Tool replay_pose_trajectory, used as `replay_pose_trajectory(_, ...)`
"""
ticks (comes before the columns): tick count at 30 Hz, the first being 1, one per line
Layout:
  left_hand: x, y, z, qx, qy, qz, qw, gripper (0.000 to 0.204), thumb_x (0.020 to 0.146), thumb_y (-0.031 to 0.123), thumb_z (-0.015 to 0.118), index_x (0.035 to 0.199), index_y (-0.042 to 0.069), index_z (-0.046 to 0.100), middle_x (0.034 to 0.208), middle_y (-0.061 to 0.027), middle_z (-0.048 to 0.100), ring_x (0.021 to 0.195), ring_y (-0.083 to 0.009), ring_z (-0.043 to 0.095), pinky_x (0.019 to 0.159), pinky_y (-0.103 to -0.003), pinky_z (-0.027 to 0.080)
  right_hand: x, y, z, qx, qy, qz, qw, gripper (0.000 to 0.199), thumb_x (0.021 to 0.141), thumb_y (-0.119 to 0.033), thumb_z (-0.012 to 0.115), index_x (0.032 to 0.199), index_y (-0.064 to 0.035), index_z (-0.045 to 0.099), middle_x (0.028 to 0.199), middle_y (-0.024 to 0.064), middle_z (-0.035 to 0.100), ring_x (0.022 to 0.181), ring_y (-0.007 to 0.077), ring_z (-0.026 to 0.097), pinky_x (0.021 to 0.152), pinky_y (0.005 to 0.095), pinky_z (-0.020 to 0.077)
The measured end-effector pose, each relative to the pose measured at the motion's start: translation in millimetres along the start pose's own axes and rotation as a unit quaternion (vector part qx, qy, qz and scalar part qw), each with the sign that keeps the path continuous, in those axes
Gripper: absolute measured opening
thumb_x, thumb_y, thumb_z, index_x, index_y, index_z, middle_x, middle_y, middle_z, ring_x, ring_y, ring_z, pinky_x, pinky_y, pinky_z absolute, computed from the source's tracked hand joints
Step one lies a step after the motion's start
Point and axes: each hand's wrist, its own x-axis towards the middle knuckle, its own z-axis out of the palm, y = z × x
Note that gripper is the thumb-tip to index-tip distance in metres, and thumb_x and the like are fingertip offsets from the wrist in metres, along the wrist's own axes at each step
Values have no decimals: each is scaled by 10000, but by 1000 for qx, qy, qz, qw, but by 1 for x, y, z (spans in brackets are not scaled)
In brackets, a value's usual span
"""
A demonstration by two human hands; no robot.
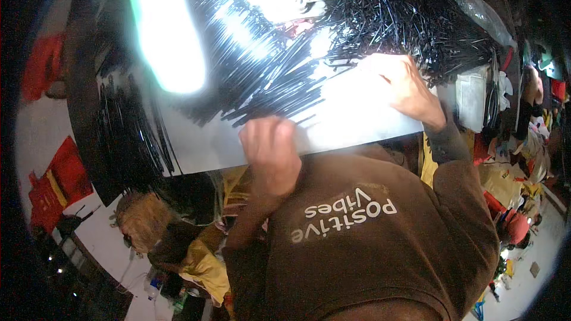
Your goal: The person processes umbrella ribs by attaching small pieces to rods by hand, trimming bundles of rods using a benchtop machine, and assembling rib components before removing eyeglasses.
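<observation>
Two hands work at a heap of thin black sticks on a shiny table.

The black sticks (267, 77) lie in a big loose pile across the far half of the shiny table (357, 116), from the middle out to the far right. They look thin, light and stiff, and they probably slide and roll easily on the smooth top, so a bunch seems easier to hold around its middle than one stick alone. The left hand (270, 151) sits at the near edge of the table, fingers curled in like a fist at the near ends of the sticks; I cannot tell if it holds any. The right hand (407, 86) lies flat with fingers spread, touching the pile's right side. Between the hands the table is bare. Its near edge is right against the brown shirt (363, 232). A bright glare (169, 35) hides the far left.
</observation>
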Motion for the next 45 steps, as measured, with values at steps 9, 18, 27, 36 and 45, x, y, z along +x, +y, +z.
replay_pose_trajectory(9,100,-33,6,-102,84,35,991,233,786,-53,614,1012,-8,651,865,-157,673,752,-211,660,723,-278,497,46,-39,40,215,64,55,973,134,842,-82,591,911,26,631,706,113,606,516,113,503,467,284,410)
replay_pose_trajectory(18,117,-26,18,-116,102,33,987,205,779,-63,595,973,-18,648,864,-152,668,748,-211,647,722,-281,497,77,-29,48,289,188,6,939,148,834,-55,607,955,24,638,766,87,627,575,95,505,507,242,416)
replay_pose_trajectory(27,117,-30,21,-122,108,45,986,230,766,-92,596,978,-12,640,842,-146,654,727,-220,631,701,-283,492,81,-34,42,251,128,118,952,162,872,-103,562,951,12,645,781,59,635,629,83,526,551,241,433)
replay_pose_trajectory(36,119,-23,24,-170,100,40,980,327,759,-116,575,1053,20,613,803,-132,615,683,-225,602,649,-289,475,81,-26,41,329,136,122,926,160,892,-112,545,939,14,633,755,42,607,635,63,530,549,225,435)
replay_pose_trajectory(45,129,-38,39,-93,175,160,967,342,736,-136,596,1038,24,595,801,-128,616,673,-255,601,620,-314,484,87,-24,44,337,154,133,919,157,896,-111,534,912,16,625,653,9,571,525,47,506,443,212,404)
